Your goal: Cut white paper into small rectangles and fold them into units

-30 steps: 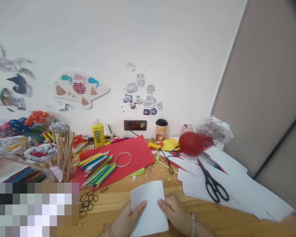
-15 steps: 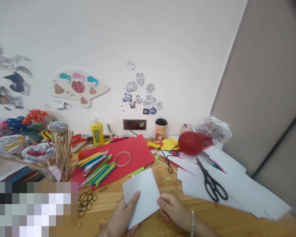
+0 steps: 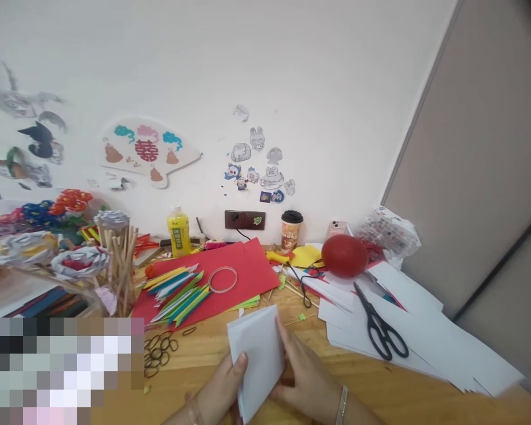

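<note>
Low over the near side of the table (image 3: 194, 354), one white paper (image 3: 262, 360) is gripped by two hands: the left hand (image 3: 223, 378) pinches its left side, thumb on the front; the right hand (image 3: 307, 372) clasps its right edge. It looks folded, layers not yet pressed flat; no cuts show. Beyond: uncounted dark loops (image 3: 161, 348), one scissors (image 3: 383, 330), one ring (image 3: 222, 292), one red balloon (image 3: 345, 257), one cup (image 3: 291, 233), one bottle (image 3: 179, 233).

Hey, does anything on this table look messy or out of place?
At the right, the white sheets overlap unevenly, with a jagged edge near the front. At the left, loose rubber bands lie strewn. A small green scrap beyond the right hand looks like a stray offcut. Nothing looks spilled.
</note>
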`<action>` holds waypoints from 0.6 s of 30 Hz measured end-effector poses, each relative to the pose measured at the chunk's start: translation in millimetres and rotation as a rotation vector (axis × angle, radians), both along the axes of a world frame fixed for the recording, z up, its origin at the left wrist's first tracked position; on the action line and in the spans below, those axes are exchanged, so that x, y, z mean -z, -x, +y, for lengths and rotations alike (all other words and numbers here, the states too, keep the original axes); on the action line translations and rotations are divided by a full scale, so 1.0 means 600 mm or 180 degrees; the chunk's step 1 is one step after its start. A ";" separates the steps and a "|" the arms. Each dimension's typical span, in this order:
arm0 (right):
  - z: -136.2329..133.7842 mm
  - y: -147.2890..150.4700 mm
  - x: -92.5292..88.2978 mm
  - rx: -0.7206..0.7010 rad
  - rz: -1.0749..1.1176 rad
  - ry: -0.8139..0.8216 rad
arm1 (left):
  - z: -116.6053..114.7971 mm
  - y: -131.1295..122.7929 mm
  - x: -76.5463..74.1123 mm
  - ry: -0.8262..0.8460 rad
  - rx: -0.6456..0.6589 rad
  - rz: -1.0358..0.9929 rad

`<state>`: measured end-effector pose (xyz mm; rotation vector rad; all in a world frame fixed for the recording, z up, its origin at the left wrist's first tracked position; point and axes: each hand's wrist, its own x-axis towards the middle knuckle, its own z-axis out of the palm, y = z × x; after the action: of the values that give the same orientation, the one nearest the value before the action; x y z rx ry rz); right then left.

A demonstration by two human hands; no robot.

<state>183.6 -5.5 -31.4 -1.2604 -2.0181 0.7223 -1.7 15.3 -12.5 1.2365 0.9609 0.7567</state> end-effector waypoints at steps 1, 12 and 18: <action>0.000 0.001 0.001 -0.0004 -0.0040 -0.0067 | -0.001 0.001 0.000 -0.0051 -0.0005 -0.0014; -0.012 -0.008 -0.002 0.0384 0.0949 0.0327 | 0.002 -0.011 -0.006 0.0387 -0.0078 -0.0071; 0.005 0.000 -0.001 0.1472 0.2722 0.0797 | 0.018 -0.015 0.007 0.0303 -0.0250 -0.0062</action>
<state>183.4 -2.5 -31.0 -1.1982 -0.9331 1.0632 7.3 26.0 -16.5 1.1122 1.0229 0.7742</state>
